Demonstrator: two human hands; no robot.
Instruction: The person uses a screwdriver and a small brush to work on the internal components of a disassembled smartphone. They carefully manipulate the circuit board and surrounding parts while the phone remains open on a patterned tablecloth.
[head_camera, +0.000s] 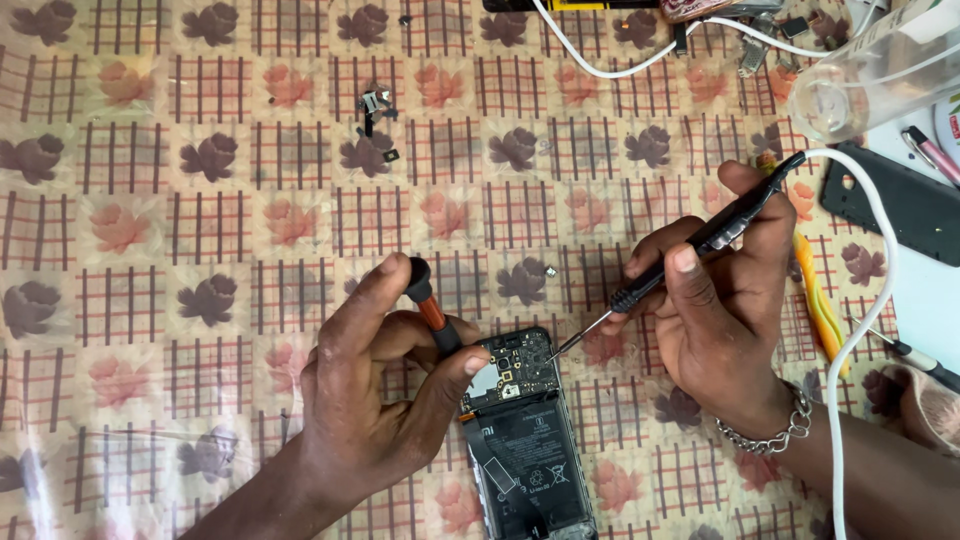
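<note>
Phone (525, 440), back cover off with board and battery exposed, lies on the bench (200, 200) between my two hands. My left hand (375, 400) is clamped around an orange-and-black screwdriver (430, 310) at the phone's upper left corner, and my right hand (725, 310) is closed on a black screwdriver (690, 255) whose tip touches the board. I note loose small parts (375, 110) well apart up the bench, a white cable (860, 330) across my right wrist, and a black cover (895, 205) to the right.
</note>
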